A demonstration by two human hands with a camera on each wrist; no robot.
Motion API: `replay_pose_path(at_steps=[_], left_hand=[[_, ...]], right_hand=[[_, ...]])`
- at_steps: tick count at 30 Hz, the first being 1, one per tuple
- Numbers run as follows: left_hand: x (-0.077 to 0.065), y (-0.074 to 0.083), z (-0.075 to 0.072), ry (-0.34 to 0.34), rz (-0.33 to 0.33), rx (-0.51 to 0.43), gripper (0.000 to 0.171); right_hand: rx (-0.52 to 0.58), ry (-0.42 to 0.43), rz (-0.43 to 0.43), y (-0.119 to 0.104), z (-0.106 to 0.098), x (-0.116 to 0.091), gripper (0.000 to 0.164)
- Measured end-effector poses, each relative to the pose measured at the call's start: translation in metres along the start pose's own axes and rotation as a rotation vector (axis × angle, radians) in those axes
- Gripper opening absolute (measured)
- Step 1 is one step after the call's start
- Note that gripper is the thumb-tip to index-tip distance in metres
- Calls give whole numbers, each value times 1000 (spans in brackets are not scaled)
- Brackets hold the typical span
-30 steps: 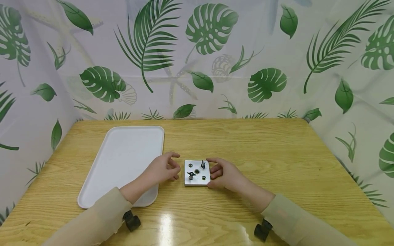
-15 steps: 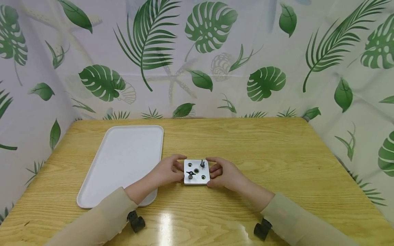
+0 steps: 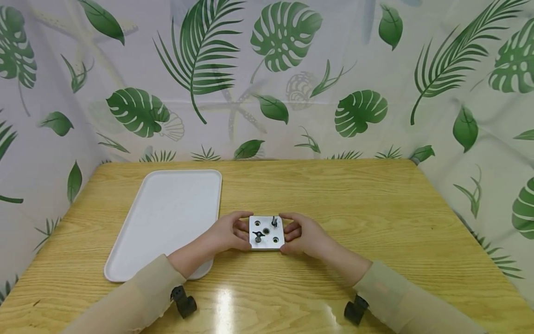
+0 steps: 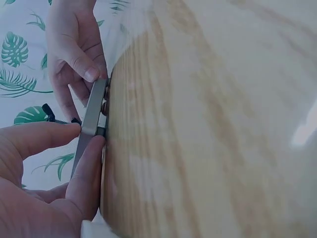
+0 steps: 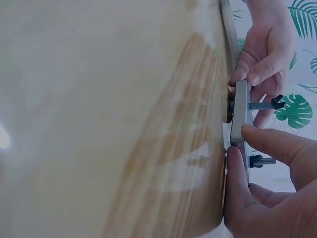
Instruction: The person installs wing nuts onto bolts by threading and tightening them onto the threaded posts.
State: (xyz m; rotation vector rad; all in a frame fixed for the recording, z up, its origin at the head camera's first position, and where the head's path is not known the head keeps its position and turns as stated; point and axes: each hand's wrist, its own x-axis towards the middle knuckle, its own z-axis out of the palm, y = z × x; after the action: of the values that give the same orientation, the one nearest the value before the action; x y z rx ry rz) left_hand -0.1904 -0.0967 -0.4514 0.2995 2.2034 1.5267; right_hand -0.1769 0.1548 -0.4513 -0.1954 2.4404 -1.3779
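A square silver metal plate (image 3: 267, 245) lies level between both hands in the head view. It has open holes and two upright bolts; a black wing nut (image 3: 258, 234) shows on the nearer left bolt. My left hand (image 3: 227, 232) pinches the plate's left edge, and my right hand (image 3: 306, 234) pinches the right edge. In the right wrist view, the threaded bolt (image 5: 262, 105) sticks out of the plate's top, and dark bolt heads show beneath, close over the table. Each hand has a finger tucked at the plate's underside, partly hidden from the head view.
A white rectangular tray (image 3: 179, 195) lies on the wooden table (image 3: 342, 199) to the left, partly behind my left forearm. A leaf-printed curtain (image 3: 267, 116) hangs behind and along both sides. A small black camera (image 3: 183, 301) is strapped at the left wrist, another (image 3: 356, 310) at the right.
My left hand has come in from the left and taken hold of the plate's left edge. The right hand keeps its grip on the other side, and the plate has barely shifted.
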Motion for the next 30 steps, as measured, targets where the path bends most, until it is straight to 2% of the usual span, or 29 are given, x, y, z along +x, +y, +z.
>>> replay_pose_path(at_steps=[3, 13, 20, 23, 30], left_hand=[[0, 1, 2, 24, -3, -17, 89], [-2, 3, 5, 66, -11, 19, 91], [-2, 3, 6, 74, -19, 16, 90], [-3, 4, 6, 78, -25, 6, 89], [-5, 7, 6, 80, -37, -17, 89]], right_hand=[[-3, 0, 0, -1, -1, 0, 87], [-36, 8, 1, -5, -3, -1, 87], [-67, 21, -41, -8, -6, -5, 85], [-88, 64, -84, -12, -10, -6, 75], [-92, 138, -154, -24, -14, -4, 37]])
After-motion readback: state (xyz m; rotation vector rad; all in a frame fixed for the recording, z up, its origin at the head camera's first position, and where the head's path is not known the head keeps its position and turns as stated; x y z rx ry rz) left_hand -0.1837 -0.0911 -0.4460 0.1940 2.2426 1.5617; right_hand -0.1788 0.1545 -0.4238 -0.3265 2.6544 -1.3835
